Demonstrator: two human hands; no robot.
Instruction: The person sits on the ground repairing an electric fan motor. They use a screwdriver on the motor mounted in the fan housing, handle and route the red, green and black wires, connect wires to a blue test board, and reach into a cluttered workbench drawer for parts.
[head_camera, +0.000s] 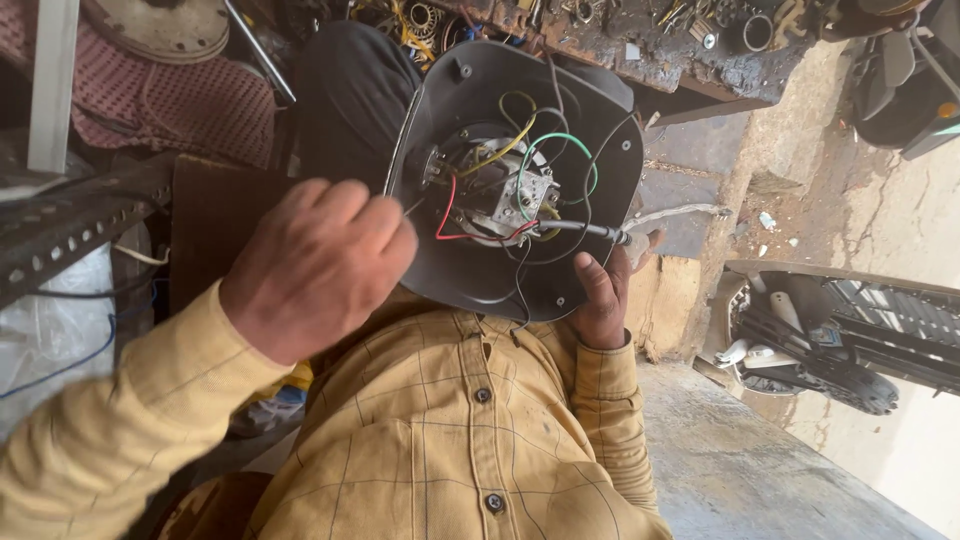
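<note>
Nearest the camera is a yellow checked button-up shirt (450, 430) on the person's chest and sleeves. The left hand (315, 265) is closed in a fist around a thin metal tool (400, 135), whose slim shaft runs up along the left rim of the housing while its tip points in toward the wiring; the fingers are curled tight on it. The right hand (603, 298) grips the lower right edge of a dark grey rounded plastic fan housing (470, 275), thumb on the inner face, fingers hidden behind it. The two hands are apart, one on each side of the housing.

The housing is held upright in front of the chest, resting against the dark trouser knee (350, 95), its open back toward the camera. In its middle sits a pale metal motor block (500, 190) with loose wires over it: a red wire (445, 220), a green wire (560, 150), a yellow wire (505, 150) and several black ones. A grey cable (590, 231) leaves to the right.

Farther off, a cluttered dark workbench (660, 60) with small metal parts runs along the top, and a black fan grille (880, 320) lies on the concrete floor (870, 190) at right
</note>
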